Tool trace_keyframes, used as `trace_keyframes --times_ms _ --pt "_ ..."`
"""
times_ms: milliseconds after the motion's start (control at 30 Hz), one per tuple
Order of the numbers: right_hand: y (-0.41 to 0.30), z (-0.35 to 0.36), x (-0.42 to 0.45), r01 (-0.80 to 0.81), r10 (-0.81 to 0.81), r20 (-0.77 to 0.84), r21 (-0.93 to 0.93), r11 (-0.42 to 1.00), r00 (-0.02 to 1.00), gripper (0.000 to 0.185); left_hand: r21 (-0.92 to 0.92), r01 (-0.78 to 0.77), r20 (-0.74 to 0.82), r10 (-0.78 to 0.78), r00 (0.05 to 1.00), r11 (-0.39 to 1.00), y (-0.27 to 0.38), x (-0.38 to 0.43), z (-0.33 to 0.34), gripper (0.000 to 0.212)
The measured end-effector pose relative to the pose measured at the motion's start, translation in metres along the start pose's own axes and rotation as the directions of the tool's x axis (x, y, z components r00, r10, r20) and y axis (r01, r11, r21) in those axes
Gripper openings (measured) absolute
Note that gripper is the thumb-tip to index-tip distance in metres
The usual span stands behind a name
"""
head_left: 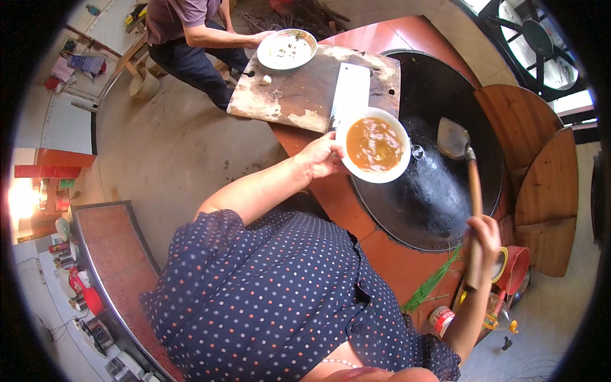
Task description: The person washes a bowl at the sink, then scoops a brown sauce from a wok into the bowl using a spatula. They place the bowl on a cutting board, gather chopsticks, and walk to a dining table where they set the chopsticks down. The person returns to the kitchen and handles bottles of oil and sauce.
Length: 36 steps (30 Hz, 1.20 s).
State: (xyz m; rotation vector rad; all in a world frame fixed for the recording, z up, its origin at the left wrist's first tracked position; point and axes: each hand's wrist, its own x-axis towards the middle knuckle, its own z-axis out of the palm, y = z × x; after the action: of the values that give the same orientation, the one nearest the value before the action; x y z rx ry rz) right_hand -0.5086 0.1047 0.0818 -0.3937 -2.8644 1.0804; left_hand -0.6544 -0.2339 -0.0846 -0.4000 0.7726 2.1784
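My left hand [324,157] grips the side of a white bowl [406,145] of brownish liquid, held over the near left rim of a large black wok [415,205]. In my right hand [484,238] is the wooden handle of a wok spatula [474,188]. Its metal blade hangs over the wok's right side; whether it touches the wok, I cannot tell. The wok, set in a red-tiled stove [348,205], has a wet sheen. Partly behind the bowl, a cleaver [352,88] lies on a worn wooden cutting board [296,102].
Another person's hand [261,39] holds a plate of food [286,67] at the board's far edge, near a small white piece [266,80]. Green stalks [432,281], a jar [441,320] and a red plastic vessel [518,270] stand right. Wooden lid sections [546,186] lean beyond the wok.
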Motion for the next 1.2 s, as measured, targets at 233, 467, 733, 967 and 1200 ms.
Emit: trace_keyframes --times_ms 233,467,733,967,1200 --pt "0.044 0.094 0.013 0.629 -0.354 0.521 -0.67 0.394 0.777 0.012 -0.088 -0.096 -0.022 0.095 0.995 0.991 0.05 -0.02 -0.029 0.066" --pt "0.085 0.154 0.014 0.601 -0.39 0.491 -0.762 0.241 0.779 0.008 -0.123 -0.181 -0.099 0.169 0.981 0.976 0.084 -0.008 -0.085 0.063" --pt "0.13 0.177 0.006 0.476 -0.218 0.432 -0.683 0.554 0.875 0.019 -0.147 -0.172 -0.186 0.144 0.972 0.974 0.092 0.021 -0.083 0.065" --pt "0.116 0.154 -0.025 0.118 -0.034 0.139 -0.658 0.744 0.99 0.031 -0.143 -0.132 -0.286 0.087 0.954 0.981 0.092 0.016 -0.081 0.071" --pt "0.075 0.155 -0.101 -0.121 -0.038 -0.387 -0.378 0.918 0.921 0.03 0.243 -0.125 -0.31 0.2 0.929 0.962 0.086 0.007 -0.062 0.048"
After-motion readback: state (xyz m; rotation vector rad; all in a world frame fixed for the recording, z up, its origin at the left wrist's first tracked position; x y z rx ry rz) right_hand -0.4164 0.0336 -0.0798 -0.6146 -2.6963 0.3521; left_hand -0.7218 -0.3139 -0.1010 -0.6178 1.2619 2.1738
